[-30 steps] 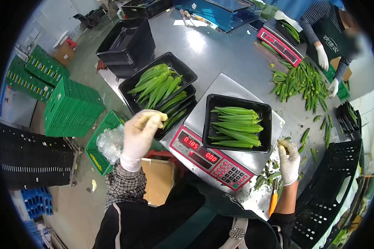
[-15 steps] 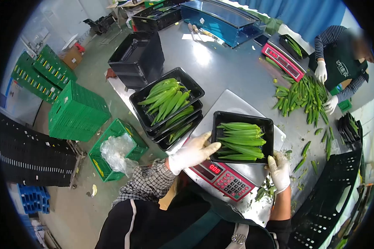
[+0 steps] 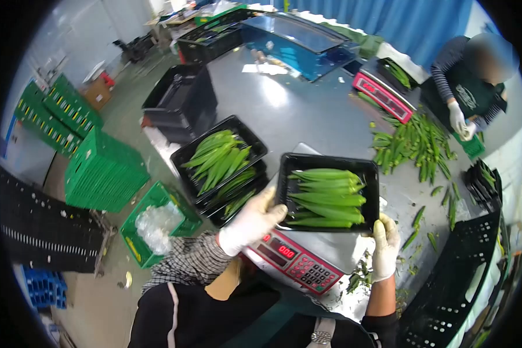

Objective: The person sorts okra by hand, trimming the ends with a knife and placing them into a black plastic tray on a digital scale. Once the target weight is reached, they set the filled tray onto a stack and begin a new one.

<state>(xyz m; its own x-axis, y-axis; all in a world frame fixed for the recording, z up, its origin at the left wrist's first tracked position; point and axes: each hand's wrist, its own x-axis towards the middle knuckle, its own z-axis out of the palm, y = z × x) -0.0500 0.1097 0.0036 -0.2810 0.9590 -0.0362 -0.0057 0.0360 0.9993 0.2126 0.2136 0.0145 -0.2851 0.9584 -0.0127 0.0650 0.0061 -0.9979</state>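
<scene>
A black tray (image 3: 370, 174) with a row of green okra (image 3: 327, 198) is held between my two gloved hands above a red kitchen-type scale (image 3: 293, 261) whose display reads 0.00. My left hand (image 3: 250, 222) grips the tray's left edge, thumb toward the okra. At the lower right corner, my right hand (image 3: 385, 246) pinches the rim. Left of the scale, close to my left hand, stands a stack of black trays (image 3: 255, 139), the top one filled with okra (image 3: 217, 161). The tray partly hides the scale's metal plate.
Loose okra (image 3: 414, 145) lies heaped at right, near a second red scale (image 3: 383, 95) and a gloved co-worker (image 3: 475, 81). Black crates (image 3: 182, 104) stand at the table's left edge. A green crate with plastic bags (image 3: 159, 226) is on the floor. A black crate (image 3: 455, 278) borders the right.
The held tray appears larger and closer, lifted toward me, still in both hands. The co-worker's hands have left the okra heap and come together. The whole view has shifted slightly.
</scene>
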